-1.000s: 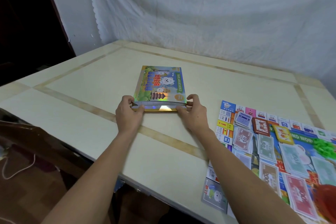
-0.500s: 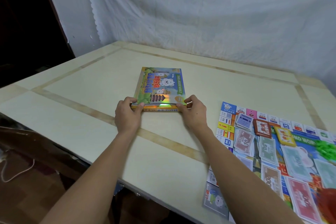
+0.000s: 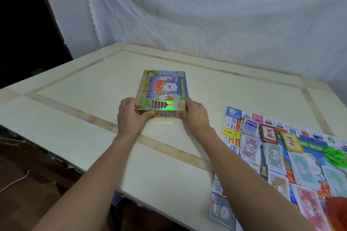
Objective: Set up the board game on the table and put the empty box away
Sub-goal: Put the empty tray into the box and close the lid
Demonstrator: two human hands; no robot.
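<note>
Lower right of frame: the colourful unfolded game board lies flat on the cream tiled table, paper money spread over it. Frame centre: your left hand and right hand grip the near corners of the flat, glossy cartoon-printed game box, which rests on the table.

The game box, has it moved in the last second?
Yes. The game box slid slightly away from the tan stripe across the table, toward the far edge, both hands gripping its near corners.

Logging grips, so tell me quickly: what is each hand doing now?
Left hand: grips the board game box at its near left corner.
Right hand: grips its near right corner.
</note>
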